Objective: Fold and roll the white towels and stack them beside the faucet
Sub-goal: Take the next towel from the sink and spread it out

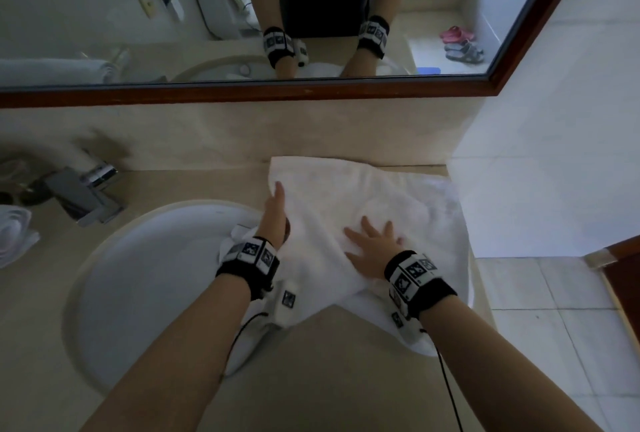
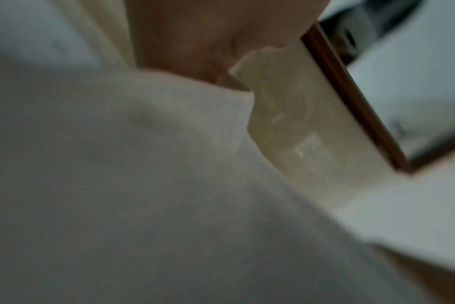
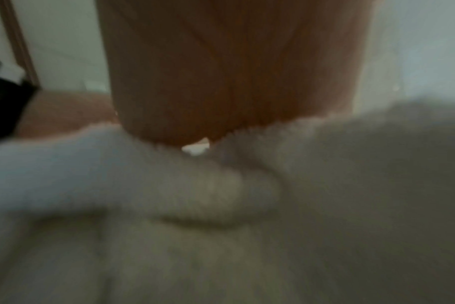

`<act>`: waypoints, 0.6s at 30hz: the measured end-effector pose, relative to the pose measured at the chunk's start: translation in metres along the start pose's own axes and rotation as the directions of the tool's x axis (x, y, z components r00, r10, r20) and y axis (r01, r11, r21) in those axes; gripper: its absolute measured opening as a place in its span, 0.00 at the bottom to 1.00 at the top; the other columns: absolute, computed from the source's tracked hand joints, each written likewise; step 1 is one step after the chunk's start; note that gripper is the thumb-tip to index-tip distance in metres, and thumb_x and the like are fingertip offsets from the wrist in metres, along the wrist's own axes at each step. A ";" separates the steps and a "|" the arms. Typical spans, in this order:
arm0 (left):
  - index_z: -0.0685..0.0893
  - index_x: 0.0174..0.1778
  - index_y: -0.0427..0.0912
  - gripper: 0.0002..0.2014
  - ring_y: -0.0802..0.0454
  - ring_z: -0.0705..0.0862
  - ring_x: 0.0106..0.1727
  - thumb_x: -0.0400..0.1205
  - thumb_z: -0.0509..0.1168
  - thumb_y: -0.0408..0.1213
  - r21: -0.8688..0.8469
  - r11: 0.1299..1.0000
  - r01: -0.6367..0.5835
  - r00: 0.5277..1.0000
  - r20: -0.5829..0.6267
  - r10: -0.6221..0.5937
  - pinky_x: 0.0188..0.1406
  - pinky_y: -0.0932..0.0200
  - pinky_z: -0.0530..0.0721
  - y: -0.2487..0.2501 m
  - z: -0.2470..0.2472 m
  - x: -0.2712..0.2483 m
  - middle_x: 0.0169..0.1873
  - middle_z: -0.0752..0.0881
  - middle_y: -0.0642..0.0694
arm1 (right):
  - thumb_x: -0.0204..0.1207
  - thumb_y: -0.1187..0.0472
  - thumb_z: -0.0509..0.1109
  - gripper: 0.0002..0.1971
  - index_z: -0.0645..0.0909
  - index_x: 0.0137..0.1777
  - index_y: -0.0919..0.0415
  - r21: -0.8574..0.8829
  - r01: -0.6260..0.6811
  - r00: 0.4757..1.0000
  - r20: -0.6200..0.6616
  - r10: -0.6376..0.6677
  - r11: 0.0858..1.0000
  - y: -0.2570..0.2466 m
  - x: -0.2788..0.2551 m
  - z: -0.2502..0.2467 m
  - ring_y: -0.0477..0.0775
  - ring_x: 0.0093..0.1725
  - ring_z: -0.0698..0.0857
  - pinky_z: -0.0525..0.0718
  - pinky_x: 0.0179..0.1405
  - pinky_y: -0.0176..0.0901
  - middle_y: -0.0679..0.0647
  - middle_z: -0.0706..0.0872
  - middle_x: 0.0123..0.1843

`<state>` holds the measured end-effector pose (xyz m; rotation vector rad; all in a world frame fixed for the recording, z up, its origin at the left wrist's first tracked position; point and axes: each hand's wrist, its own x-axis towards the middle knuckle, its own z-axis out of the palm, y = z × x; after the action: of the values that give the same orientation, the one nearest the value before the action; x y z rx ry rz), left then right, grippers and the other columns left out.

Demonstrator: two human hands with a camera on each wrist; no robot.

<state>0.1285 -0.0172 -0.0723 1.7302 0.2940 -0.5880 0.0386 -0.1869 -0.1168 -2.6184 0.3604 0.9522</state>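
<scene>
A white towel (image 1: 381, 210) is smoothed on the surface (image 1: 329, 379) by a flat right hand (image 1: 372, 244) and straight-fingered left hand (image 1: 275, 213); rolled towels (image 1: 15, 234) already lie beside the faucet (image 1: 86, 196).

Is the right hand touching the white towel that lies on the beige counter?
Touching. The head view shows the right hand lying flat with spread fingers on the white towel, no gap visible.

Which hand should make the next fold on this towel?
Probably the left hand: it lies along the towel's left edge, ready to lift it over. The right hand presses flat mid-towel, anchoring it.
</scene>
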 end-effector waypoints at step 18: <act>0.85 0.47 0.38 0.15 0.41 0.85 0.49 0.79 0.67 0.49 0.572 0.654 -0.495 0.865 0.391 0.314 0.47 0.56 0.80 -0.085 -0.026 -0.043 0.47 0.88 0.35 | 0.79 0.48 0.65 0.18 0.79 0.64 0.56 0.265 0.027 0.893 -0.439 0.096 0.964 0.016 -0.046 0.002 0.61 0.67 0.76 0.77 0.65 0.50 0.57 0.78 0.66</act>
<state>0.0564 0.0335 -0.1170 2.2710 -0.5700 -0.6062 -0.0021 -0.1948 -0.0914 -2.5598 0.6031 0.2641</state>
